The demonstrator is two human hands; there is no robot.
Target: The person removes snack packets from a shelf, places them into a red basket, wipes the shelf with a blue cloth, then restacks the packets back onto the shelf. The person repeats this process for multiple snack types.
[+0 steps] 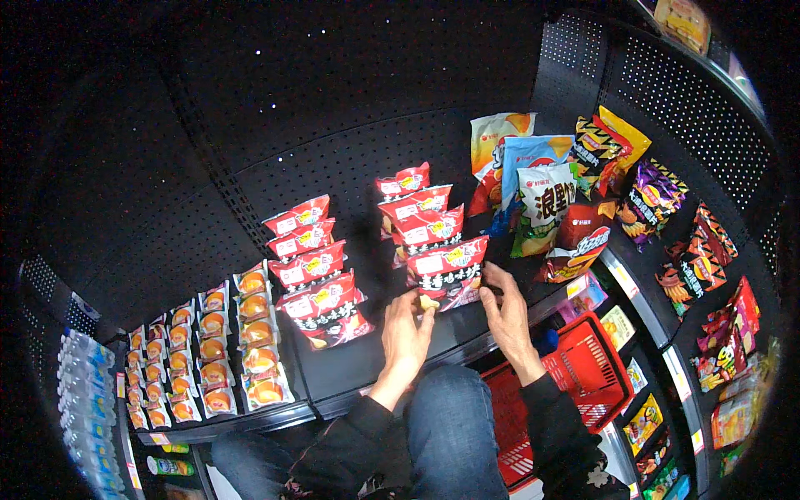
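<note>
My left hand [406,337] and my right hand [507,318] grip a red and black snack bag [447,268] from its two sides, low down. The left thumb and fingers press on its lower left corner; the right fingers curl round its right edge, partly hidden. This bag stands upright at the front of a row of matching red bags [421,200] on the black shelf [342,360]. To the left is a second row of the same red bags [308,257], leaning back one behind another.
Several columns of packaged round cakes [261,360] fill the shelf's left side, with clear bottles [83,408] beyond. Larger chip bags [542,204] stand at the right. Below my right forearm sits a red basket [587,367]. A perforated black panel [333,133] rises behind.
</note>
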